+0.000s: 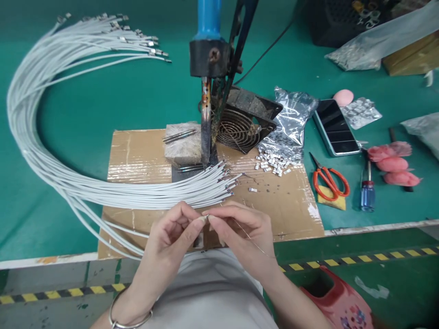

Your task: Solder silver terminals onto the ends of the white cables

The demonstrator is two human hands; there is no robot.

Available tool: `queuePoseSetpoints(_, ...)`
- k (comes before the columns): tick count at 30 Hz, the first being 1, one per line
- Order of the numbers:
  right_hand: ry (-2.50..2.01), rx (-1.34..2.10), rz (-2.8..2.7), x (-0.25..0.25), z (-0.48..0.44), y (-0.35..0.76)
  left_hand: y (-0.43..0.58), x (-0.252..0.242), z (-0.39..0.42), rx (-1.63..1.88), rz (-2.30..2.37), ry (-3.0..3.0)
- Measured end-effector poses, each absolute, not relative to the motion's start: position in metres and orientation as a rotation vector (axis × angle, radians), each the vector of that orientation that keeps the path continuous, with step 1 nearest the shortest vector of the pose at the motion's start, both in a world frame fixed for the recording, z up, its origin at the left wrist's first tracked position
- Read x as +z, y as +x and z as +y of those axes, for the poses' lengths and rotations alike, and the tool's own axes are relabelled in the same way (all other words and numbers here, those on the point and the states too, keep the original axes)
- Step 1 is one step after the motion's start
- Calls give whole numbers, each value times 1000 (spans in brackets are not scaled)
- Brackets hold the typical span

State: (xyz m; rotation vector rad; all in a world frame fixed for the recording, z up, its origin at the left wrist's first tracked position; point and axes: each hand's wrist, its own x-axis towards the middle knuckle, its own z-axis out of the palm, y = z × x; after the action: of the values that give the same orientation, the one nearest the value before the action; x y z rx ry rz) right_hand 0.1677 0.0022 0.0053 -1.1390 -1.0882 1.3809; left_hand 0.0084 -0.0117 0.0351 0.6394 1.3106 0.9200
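Fingertips of my left hand (171,235) and my right hand (245,235) meet in a close pinch above the table's front edge. A tiny piece between them is mostly hidden, so its kind cannot be told. A thin silvery wire (253,241) runs across my right hand toward the wrist. Just beyond lies a bundle of white cables (137,194), their ends fanned out on the cardboard (288,214). Over those ends stands a soldering iron (206,114), tip down. Small white connectors (272,162) are heaped to the right, with a single connector (253,189) nearer.
A block with metal rods (181,148) and a dusty fan (240,123) flank the iron. Rightward lie a plastic bag (291,119), phone (336,128), orange-handled scissors (331,183), screwdriver (367,194) and pink bundles (394,164). A red stool (339,301) is below.
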Motion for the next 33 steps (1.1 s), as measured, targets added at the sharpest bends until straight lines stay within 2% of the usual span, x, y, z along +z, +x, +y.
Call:
queuePoseSetpoints(12, -1182, 1598, -961, 8, 9, 176, 7, 37, -10, 839, 1321, 728)
queuePoseSetpoints(22, -1206, 1454, -1260, 19, 10, 184, 8, 28, -9, 932, 1319, 953)
queuePoseSetpoints(30, -1194, 1442, -924, 11, 0, 164, 15, 21, -15, 1067, 1368, 1079)
queuePoseSetpoints(33, -1176, 1288, -931, 3, -9, 151, 16, 18, -18, 1119, 1271, 938)
